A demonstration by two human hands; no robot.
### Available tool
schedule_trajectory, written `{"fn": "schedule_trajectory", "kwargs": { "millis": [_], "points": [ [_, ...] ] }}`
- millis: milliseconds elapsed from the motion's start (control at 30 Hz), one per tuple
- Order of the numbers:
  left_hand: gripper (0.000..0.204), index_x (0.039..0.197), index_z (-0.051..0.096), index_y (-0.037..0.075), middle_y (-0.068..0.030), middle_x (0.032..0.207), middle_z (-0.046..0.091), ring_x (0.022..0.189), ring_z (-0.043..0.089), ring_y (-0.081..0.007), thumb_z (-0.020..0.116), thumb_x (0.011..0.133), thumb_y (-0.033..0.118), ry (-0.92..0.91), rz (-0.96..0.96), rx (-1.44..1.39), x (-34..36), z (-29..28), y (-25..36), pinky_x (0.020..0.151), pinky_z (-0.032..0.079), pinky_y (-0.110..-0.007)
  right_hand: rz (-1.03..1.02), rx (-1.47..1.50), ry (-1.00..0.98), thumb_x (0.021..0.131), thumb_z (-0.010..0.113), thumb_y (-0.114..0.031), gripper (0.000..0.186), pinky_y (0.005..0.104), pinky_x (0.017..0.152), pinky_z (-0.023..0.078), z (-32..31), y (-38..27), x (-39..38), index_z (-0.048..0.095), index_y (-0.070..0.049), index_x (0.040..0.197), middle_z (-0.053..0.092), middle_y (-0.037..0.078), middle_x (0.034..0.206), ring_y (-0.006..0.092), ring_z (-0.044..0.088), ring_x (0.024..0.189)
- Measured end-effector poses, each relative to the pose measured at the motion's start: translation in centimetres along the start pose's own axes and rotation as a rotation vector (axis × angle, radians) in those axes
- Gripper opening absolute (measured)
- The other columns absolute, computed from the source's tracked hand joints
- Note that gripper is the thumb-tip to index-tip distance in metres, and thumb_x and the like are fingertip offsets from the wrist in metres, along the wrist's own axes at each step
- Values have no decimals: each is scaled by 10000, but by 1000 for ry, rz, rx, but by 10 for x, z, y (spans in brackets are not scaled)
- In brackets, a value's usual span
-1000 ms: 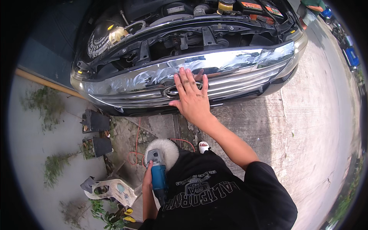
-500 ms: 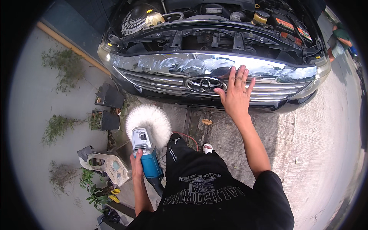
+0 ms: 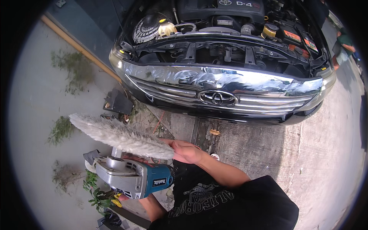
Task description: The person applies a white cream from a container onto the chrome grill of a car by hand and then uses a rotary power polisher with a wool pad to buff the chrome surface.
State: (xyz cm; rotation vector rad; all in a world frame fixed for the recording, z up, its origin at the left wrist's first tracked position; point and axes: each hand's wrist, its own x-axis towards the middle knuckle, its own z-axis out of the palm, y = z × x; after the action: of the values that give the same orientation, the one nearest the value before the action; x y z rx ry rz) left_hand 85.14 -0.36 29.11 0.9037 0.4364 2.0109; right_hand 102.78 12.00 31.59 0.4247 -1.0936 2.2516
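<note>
A blue and grey power polisher (image 3: 157, 180) is tilted on its side at my lower left, its round white wool polishing pad (image 3: 120, 136) seen nearly edge-on. My left hand (image 3: 123, 197) grips the polisher and is mostly hidden by its body. My right hand (image 3: 187, 151) pinches the pad's right edge, thumb in front and some fingers behind the wool. Ahead stands a dark car with its bonnet up. Whitish smears streak the chrome strip (image 3: 226, 78) above its grille (image 3: 264, 102).
Potted plants (image 3: 119, 101) line the grey wall on the left. A reddish cord (image 3: 159, 122) runs over the concrete (image 3: 260, 149) near a dry leaf (image 3: 214, 132). The engine bay (image 3: 222, 36) lies open. Another person (image 3: 342, 48) is at the far right.
My right hand has left the chrome strip and come down to the pad's edge. The polisher has been raised and turned, so its pad shows edge-on. The view has shifted slightly.
</note>
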Motion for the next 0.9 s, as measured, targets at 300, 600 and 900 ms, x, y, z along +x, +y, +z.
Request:
{"fn": "schedule_trajectory", "kwargs": {
  "millis": [300,600,900],
  "points": [
    [1097,1430,326,5,-195,1286,514,1121,557,-337,691,693,731,-103,-110,-197,-19,17,-43,953,469,-464,-223,-354,-175,1036,347,-394,610,374,1187,141,-3,-57,76,257,-29,1516,228,204,1577,283,232,1462],
    [1096,1444,302,8,-223,1301,496,1135,547,-362,665,712,738,-139,-170,-259,-22,21,-56,962,464,-481,-282,-659,-189,1019,360,-427,661,396,1194,122,2,-65,84,254,10,1504,181,212,1588,291,135,1490],
    [1094,1458,278,11,-252,1315,478,1149,537,-387,640,732,745,-163,-237,-328,-13,11,-61,971,459,-499,37,-269,151,1010,414,-403,703,348,1070,361,-17,3,-29,157,-18,1540,515,183,1338,177,549,1096]
  ]
}}
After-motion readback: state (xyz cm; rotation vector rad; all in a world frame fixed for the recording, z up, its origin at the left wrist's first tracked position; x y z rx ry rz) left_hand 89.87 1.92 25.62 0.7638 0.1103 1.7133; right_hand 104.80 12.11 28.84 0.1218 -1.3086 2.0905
